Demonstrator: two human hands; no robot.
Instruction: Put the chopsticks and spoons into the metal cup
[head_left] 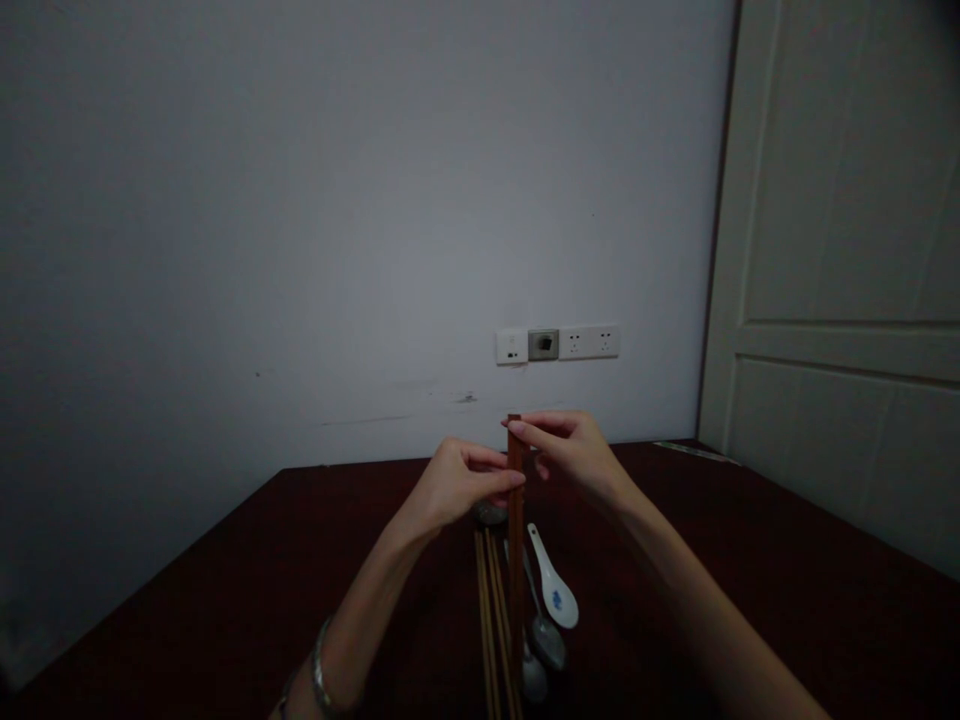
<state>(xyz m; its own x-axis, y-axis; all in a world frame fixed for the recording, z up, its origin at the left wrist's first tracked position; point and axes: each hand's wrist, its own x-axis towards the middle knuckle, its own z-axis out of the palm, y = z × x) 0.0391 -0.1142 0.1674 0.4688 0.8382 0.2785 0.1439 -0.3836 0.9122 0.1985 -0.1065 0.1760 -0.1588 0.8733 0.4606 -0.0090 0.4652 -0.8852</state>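
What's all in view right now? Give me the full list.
held chopsticks: count unclear, dark brown, upright between both hands
loose chopsticks: several, light brown, flat on table
china spoon: one, white with blue mark, right of chopsticks
metal spoons: at least two, grey, beside china spoon
table: one, dark red, foreground
wall sockets: one row, white and grey, back wall
door: one, cream, right
bracelet: one, silver, left wrist
left hand: gripping held chopsticks
right hand: pinching their top
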